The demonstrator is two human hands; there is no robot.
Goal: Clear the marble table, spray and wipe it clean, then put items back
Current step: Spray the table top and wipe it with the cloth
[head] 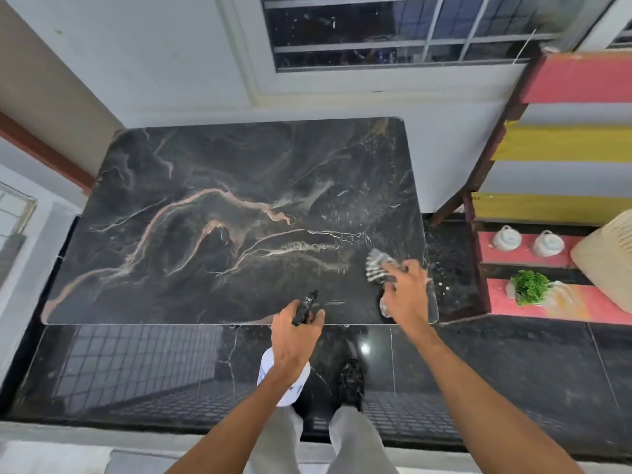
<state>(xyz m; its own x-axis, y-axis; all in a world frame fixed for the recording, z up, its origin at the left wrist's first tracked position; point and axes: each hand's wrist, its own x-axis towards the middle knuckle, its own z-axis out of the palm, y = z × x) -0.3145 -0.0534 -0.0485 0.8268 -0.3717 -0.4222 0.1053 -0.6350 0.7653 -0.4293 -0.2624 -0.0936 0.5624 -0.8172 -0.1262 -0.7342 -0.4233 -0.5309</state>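
Observation:
The dark marble table with pale veins fills the middle of the view, bare of items, with wet streaks and droplets at its right side. My left hand grips a spray bottle at the table's near edge; its black nozzle points over the tabletop and its white body hangs below my hand. My right hand presses a grey striped cloth flat on the table's near right corner.
To the right stands a shelf unit with pink and yellow boards, holding two white cups, a small green plant and a woven basket. A window is behind the table. Glossy black floor tiles surround it.

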